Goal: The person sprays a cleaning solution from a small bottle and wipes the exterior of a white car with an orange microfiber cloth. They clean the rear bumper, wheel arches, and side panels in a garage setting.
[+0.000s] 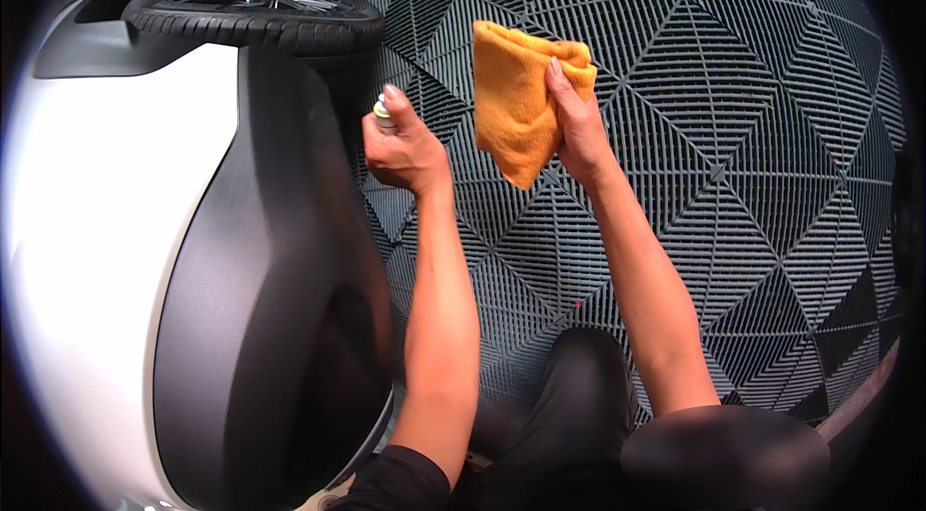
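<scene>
My left hand [406, 142] is closed around a small white container [383, 114] with a yellow-green band, its thumb resting on the top; most of the container is hidden in the fist. To the right, my right hand [579, 124] grips a folded orange cloth [519, 102] by its right side, thumb on the near face. The cloth's lower corner hangs free over the floor. The two hands are apart, both beside the car's dark plastic bumper trim [239, 236].
White car bodywork [94, 221] fills the left side. A tyre [253, 30] with a dark, spoked wheel stands at the upper left. Beneath is a floor of grey slatted tiles [723, 113]. My bent knee [589, 366] is below, between my forearms.
</scene>
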A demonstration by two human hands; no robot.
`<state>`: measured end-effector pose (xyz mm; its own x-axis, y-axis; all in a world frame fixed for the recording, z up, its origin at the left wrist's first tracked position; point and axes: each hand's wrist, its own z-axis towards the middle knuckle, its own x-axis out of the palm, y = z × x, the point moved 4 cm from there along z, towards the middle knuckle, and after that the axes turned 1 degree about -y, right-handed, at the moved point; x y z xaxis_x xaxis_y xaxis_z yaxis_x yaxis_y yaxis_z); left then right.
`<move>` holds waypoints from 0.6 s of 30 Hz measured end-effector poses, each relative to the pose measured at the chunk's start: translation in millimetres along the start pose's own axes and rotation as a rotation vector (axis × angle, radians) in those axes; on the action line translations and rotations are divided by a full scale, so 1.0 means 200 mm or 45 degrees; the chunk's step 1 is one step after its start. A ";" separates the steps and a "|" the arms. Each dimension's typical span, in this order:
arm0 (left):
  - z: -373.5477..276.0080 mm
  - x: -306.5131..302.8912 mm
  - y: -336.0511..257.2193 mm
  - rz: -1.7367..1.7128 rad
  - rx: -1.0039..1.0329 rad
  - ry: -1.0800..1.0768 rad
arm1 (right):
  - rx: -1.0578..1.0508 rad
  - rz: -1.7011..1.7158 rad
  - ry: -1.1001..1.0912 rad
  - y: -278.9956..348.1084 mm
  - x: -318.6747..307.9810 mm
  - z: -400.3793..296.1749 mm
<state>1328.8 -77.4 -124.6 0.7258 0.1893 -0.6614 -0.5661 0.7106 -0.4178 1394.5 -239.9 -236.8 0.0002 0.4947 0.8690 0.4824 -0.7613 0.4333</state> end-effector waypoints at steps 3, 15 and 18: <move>-0.03 -0.02 0.07 -0.052 -0.014 -0.068 | -0.001 -0.086 -0.023 -0.03 -0.06 0.01; -0.79 -1.42 0.24 -0.269 0.168 0.734 | -0.319 -0.259 0.504 -0.28 0.91 -0.17; -0.80 -1.54 0.21 -0.259 0.155 0.929 | -0.110 -0.181 0.394 -0.49 0.85 0.47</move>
<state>1018.5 -213.6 -37.5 0.3453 -0.4185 -0.8400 -0.3710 0.7613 -0.5318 1429.9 -42.1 -154.0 -0.3335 0.4582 0.8239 0.3822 -0.7332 0.5624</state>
